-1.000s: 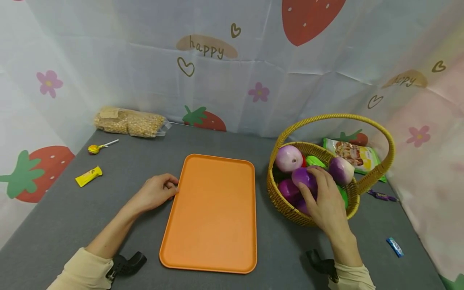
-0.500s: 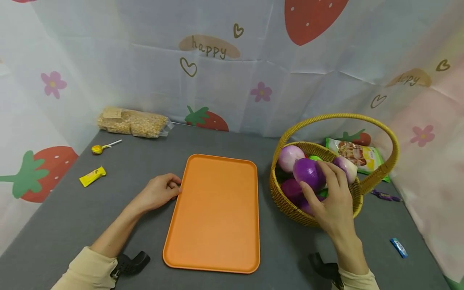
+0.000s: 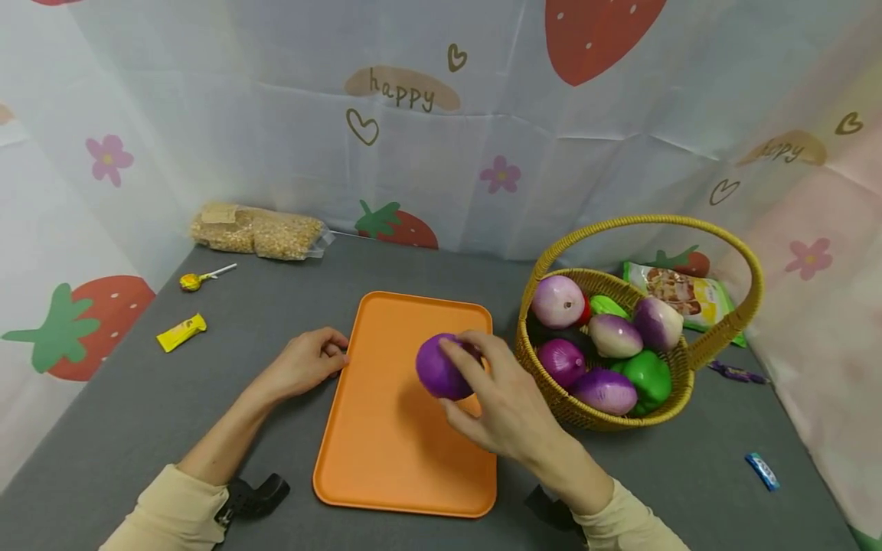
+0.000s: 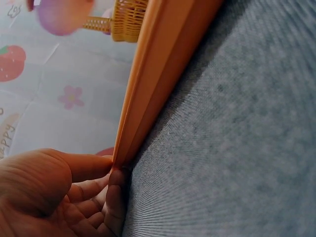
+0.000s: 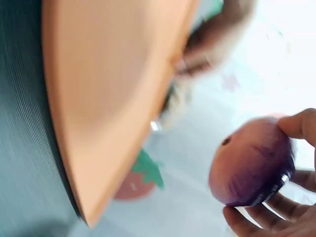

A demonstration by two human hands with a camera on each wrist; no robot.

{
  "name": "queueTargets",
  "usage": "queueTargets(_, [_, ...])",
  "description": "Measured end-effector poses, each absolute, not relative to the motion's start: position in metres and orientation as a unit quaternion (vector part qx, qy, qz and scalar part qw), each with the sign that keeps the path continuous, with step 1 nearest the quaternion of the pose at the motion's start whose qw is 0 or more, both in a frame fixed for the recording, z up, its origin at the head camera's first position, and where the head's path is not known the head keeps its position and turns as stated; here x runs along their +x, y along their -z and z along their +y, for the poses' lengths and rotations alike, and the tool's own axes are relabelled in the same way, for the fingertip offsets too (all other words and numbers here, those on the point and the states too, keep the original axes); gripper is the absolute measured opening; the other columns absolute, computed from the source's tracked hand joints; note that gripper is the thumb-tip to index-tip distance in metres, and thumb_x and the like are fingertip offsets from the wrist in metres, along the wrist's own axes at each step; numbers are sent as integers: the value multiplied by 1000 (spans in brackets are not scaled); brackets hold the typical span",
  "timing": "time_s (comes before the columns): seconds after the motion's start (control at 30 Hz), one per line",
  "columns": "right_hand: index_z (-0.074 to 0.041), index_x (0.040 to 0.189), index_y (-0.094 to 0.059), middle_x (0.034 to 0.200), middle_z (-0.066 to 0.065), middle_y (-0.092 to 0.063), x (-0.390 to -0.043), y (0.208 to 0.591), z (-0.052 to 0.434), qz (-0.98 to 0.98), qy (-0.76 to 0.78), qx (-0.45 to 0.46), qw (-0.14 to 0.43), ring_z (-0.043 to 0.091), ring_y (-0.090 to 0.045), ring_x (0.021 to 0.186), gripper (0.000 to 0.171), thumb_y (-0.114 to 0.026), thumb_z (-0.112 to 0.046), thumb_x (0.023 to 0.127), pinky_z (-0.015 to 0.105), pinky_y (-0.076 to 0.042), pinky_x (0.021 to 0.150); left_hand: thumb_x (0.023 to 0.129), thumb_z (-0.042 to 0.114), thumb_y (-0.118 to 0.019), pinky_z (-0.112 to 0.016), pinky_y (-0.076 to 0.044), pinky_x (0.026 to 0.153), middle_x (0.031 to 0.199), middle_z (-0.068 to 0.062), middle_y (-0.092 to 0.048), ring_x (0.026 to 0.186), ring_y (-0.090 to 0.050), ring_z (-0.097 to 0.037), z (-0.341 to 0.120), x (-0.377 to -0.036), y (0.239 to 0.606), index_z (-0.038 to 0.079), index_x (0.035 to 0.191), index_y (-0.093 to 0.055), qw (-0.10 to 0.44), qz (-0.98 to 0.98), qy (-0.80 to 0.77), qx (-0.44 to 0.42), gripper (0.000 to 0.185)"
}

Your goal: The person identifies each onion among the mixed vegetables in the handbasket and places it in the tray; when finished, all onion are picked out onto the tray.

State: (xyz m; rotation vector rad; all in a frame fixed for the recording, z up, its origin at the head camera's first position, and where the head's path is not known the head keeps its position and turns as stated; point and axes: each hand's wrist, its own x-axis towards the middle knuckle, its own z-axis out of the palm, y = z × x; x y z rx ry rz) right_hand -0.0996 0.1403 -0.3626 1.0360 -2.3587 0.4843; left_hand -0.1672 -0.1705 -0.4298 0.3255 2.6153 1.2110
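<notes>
Nearest, the right hand has its fingers curled around a purple onion, holding it above the orange tray on the grey bench. The left hand rests on the bench, its loosely bent fingers touching the tray's left rim and holding nothing. Farther right stands a wicker basket with more toy vegetables. A bag of grain lies by the back wall.

Even bright light, soft shadows; head view bowed at edges; right wrist view motion-blurred.
</notes>
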Motion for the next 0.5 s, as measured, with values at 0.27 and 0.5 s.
queueTargets(0.27, [-19, 120, -60, 122, 9, -55, -87, 395, 136, -890, -135, 397, 177, 20, -60, 102, 53, -82, -30, 74, 30, -57, 83, 97, 16, -58, -30, -45, 68, 87, -9, -66, 69, -57, -14, -168, -167, 428, -2, 119, -60, 123, 895, -414, 110, 29])
queueTargets(0.5, [-19, 114, -61, 119, 7, -58, -86, 404, 138, -886, -111, 414, 177, 21, -60, 105, 48, -83, -32, 74, 34, -55, 89, 97, 17, -59, -30, -45, 68, 86, -8, -66, 68, -57, -15, -169, -168, 429, -3, 119, -60, 124, 895, -414, 109, 30])
